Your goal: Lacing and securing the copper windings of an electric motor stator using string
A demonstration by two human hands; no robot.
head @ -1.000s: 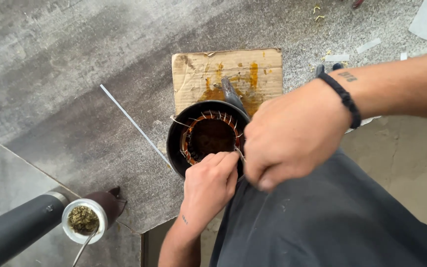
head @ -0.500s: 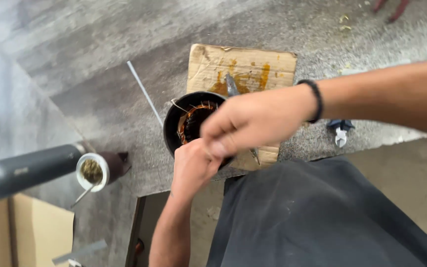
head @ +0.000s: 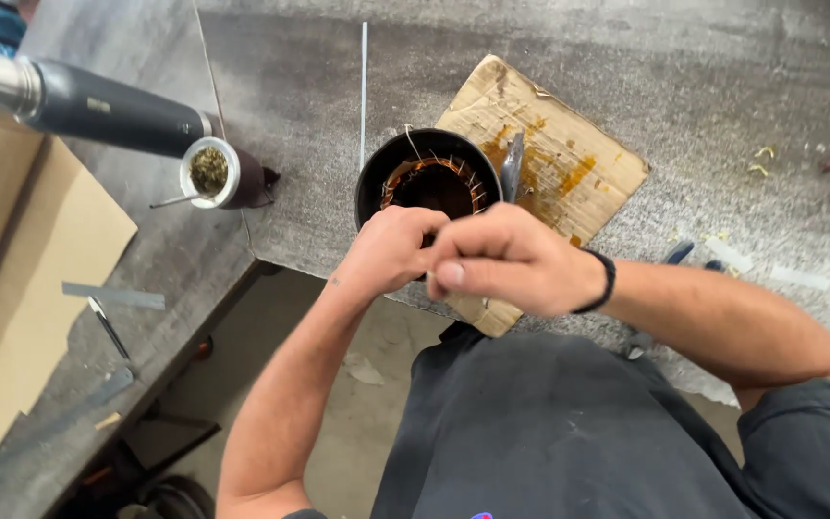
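Your left hand (head: 391, 252) rests curled on the near rim of the round black metal housing with copper windings inside (head: 427, 183), which stands just beyond both hands on a stained brown cardboard sheet (head: 569, 154). Your right hand (head: 506, 259), wearing a black wristband, is pinched shut beside the left; I cannot tell what it grips. Left of your hands stands a small cup of green herb (head: 211, 173).

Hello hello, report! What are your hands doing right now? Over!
Left hand and right hand together at near rim of black motor stator. Stator sits on stained cardboard. Grip unclear. Nothing blocking.
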